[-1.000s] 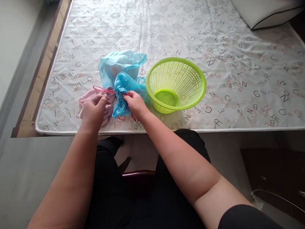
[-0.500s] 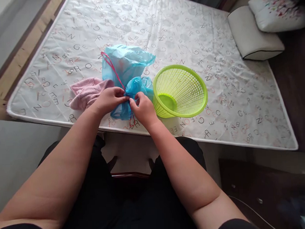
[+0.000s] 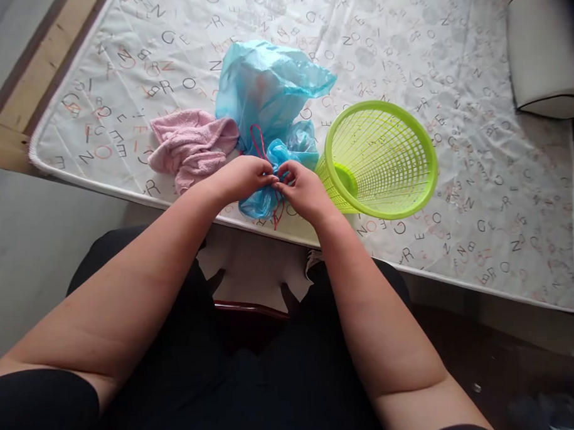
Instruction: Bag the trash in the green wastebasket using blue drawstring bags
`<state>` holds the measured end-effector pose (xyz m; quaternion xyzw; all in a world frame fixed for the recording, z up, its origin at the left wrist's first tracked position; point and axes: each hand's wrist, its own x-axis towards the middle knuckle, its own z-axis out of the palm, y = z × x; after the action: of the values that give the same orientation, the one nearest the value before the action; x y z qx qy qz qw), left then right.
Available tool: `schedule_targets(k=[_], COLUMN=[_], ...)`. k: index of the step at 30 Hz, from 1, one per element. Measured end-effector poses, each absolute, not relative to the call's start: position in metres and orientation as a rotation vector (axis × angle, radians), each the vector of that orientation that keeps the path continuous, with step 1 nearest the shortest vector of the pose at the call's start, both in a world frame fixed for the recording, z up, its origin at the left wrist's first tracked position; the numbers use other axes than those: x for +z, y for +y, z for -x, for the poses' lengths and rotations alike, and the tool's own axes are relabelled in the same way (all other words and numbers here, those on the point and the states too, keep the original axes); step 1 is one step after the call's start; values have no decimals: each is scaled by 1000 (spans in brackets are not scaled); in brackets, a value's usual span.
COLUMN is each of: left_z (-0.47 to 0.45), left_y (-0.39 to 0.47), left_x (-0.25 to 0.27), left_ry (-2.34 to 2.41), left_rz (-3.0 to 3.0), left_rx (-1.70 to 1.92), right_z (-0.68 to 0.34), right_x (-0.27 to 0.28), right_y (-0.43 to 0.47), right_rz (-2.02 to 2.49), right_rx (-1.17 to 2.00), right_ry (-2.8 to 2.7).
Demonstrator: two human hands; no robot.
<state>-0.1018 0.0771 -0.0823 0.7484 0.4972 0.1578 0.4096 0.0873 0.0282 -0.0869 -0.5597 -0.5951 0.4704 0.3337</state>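
A blue plastic bag (image 3: 267, 74) sits near the front edge of the mattress, gathered in its lower part around a red string (image 3: 262, 140). Above my fingers the string makes a loop, and its other end hangs below them. My left hand (image 3: 252, 175) is closed in a pinch at the string, by the bag's gathered part. Facing it, my right hand (image 3: 302, 186) pinches at the same spot, with fingertips meeting those of the left. The fingers partly hide the string there. A crumpled pink towel (image 3: 193, 146) lies left of the bag.
Right of the bag, a green plastic basket (image 3: 382, 105) leans tilted with its mouth toward the right. The letter-patterned mattress (image 3: 483, 170) lies under everything. A white cushion (image 3: 545, 49) stands at the far right, and a wooden frame edge (image 3: 37, 73) runs along the left.
The view has shifted, so things appear further right. The upper string loop, long and stretched before, is now shorter and closer to my fingers. Both hands stay together at the string.
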Motion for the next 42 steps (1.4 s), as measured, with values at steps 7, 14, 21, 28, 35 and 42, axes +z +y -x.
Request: schedule_targets(k=[7,14,21,28,35,42], left_z=[102,116,109,104,101,99], left_y=[77,86,82,75,74,74], left_x=[-84,-96,-84,-69,-71,-73], left_ry=[1170,1268,1290,1231,1269,1248], left_rz=[-1922,-1972,-2014,-1918,-2000,-2109], left_rx=[253,230,484,468,479,501], right_z=[-99,-106,-89,-85,-86,-86], right_x=[-94,-101,-96,-87,-93,-108], right_y=[24,27,27,22,24,26], right_rz=[1546,1663,1541,1471,1457,1304], right_rx=[1131,1055,1055,1176,800,715], right_ry=[-1655,-1613,-1570,-1321,-1588,-1829])
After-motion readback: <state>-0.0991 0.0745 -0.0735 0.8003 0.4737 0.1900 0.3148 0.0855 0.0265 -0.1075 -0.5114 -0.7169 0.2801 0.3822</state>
